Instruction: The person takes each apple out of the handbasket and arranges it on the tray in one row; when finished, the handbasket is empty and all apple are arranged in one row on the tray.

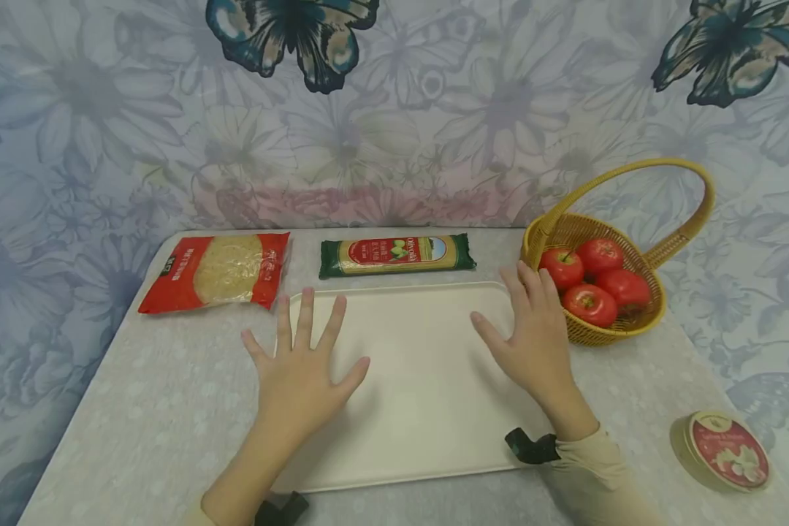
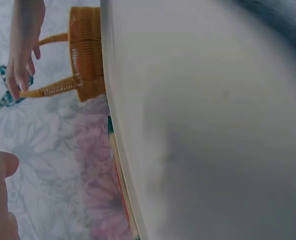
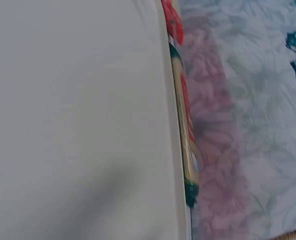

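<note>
Both hands hover over a white tray (image 1: 427, 365) in the head view, holding nothing. My left hand (image 1: 302, 380), fingers spread wide, is above the tray's left side. Over the right side is my right hand (image 1: 532, 336), its fingers extended and its fingertips overlapping the rim of a yellow wicker basket (image 1: 592, 336) in this view. Several red tomatoes (image 1: 595, 305) lie in that basket. In the left wrist view the left thumb (image 2: 3, 165) shows at the edge, with the basket (image 2: 88, 55) beyond the tray. The right wrist view shows the tray (image 3: 88, 100) but no fingers.
Behind the tray lies a green-ended pasta packet (image 1: 397, 256) with a red label. A red bag with a clear window (image 1: 230, 270) lies at the back left. Near the right edge sits a round tin (image 1: 728, 451). A patterned wall covering (image 1: 394, 146) rises behind the table.
</note>
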`<state>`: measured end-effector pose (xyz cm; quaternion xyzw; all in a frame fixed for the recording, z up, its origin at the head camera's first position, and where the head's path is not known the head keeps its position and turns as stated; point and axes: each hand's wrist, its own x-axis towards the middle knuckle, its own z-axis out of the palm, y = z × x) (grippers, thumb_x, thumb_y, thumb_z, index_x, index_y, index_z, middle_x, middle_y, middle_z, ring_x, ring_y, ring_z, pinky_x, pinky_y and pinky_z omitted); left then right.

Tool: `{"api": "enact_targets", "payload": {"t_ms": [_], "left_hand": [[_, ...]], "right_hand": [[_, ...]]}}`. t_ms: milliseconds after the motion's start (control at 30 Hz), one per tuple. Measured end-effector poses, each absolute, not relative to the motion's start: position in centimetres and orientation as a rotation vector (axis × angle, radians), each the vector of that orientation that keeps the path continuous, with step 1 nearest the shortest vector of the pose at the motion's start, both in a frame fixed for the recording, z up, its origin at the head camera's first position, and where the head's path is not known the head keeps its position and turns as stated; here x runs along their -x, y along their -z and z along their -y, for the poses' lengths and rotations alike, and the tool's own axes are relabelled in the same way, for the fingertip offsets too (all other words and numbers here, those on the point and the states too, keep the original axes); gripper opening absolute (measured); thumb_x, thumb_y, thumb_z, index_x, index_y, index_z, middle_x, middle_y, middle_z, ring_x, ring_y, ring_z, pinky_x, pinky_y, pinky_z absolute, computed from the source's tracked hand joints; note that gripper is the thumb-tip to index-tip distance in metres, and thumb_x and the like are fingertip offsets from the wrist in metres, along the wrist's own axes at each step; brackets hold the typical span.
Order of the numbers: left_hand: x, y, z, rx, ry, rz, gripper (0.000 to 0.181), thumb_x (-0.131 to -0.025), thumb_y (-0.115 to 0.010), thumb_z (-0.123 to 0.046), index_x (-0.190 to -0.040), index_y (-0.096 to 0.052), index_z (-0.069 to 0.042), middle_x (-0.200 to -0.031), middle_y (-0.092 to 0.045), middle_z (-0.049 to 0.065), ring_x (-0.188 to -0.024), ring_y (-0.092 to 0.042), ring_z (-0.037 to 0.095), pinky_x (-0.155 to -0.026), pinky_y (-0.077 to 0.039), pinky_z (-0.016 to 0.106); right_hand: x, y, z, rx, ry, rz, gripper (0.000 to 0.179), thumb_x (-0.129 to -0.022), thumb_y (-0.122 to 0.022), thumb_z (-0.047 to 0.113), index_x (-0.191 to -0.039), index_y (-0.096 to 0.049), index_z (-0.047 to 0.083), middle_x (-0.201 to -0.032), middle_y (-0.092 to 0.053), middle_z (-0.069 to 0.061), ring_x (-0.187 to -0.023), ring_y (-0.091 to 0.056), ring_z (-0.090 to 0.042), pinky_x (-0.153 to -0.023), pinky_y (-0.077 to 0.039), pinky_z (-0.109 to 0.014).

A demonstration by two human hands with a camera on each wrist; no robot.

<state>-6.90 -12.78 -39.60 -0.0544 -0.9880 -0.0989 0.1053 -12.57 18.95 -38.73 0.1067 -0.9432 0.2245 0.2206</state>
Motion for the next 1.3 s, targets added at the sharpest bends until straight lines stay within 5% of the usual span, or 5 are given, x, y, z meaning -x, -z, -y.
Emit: {"api": "enact_targets", "payload": {"t_ms": [200, 467, 700, 1033, 1300], "left_hand": [[5.5, 40.8, 15.9, 0.108, 0.368, 2.947, 0.094, -0.088, -0.048, -0.073, -0.160, -0.007, -0.032, -0.169, 0.000, 0.011, -0.155, 0.011, 0.035, -0.109, 0.005, 0.080], [3.9, 42.5, 19.3, 0.024, 0.502, 3.053, 0.107, -0.086, -0.055, -0.073, -0.161, 0.001, -0.021, -0.167, 0.003, 0.018, -0.153, 0.002, 0.044, -0.113, -0.002, 0.075], [2.9, 43.5, 21.3, 0.017, 0.788, 3.216, 0.134, -0.071, -0.065, -0.081, -0.160, 0.004, -0.009, -0.164, -0.004, 0.028, -0.150, -0.007, 0.051, -0.111, -0.011, 0.076], [0.9, 45.2, 23.4, 0.166, 0.936, 3.290, 0.158, -0.046, -0.076, -0.085, -0.159, -0.002, -0.003, -0.164, -0.014, 0.026, -0.149, -0.008, 0.051, -0.113, -0.007, 0.074], [0.3, 45.8, 23.5, 0.261, 0.996, 3.249, 0.165, -0.039, -0.081, -0.081, -0.159, 0.000, -0.004, -0.164, -0.011, 0.025, -0.151, -0.004, 0.048, -0.118, 0.005, 0.067]], "right_hand": [[14.4, 37.4, -22.6, -0.202, -0.759, 2.563, 0.073, -0.087, -0.069, 0.041, -0.149, -0.041, 0.015, -0.152, -0.040, -0.016, -0.144, -0.030, -0.039, -0.116, -0.024, -0.063], [17.9, 37.1, -27.5, -0.045, -0.825, 2.659, 0.077, -0.091, -0.066, 0.043, -0.153, -0.033, 0.013, -0.150, -0.037, -0.024, -0.137, -0.030, -0.051, -0.108, -0.023, -0.071], [20.7, 37.6, -30.2, 0.095, -0.755, 2.889, 0.089, -0.091, -0.062, 0.054, -0.157, -0.022, 0.010, -0.153, -0.032, -0.030, -0.132, -0.029, -0.062, -0.103, -0.021, -0.078], [23.1, 38.4, -31.4, 0.192, -0.535, 3.129, 0.100, -0.082, -0.063, 0.069, -0.142, -0.034, -0.006, -0.143, -0.036, -0.038, -0.126, -0.026, -0.069, -0.100, -0.020, -0.080], [23.9, 38.1, -31.5, 0.245, -0.462, 3.225, 0.104, -0.080, -0.060, 0.075, -0.140, -0.038, -0.007, -0.136, -0.038, -0.043, -0.127, -0.024, -0.069, -0.103, -0.014, -0.080]]}}
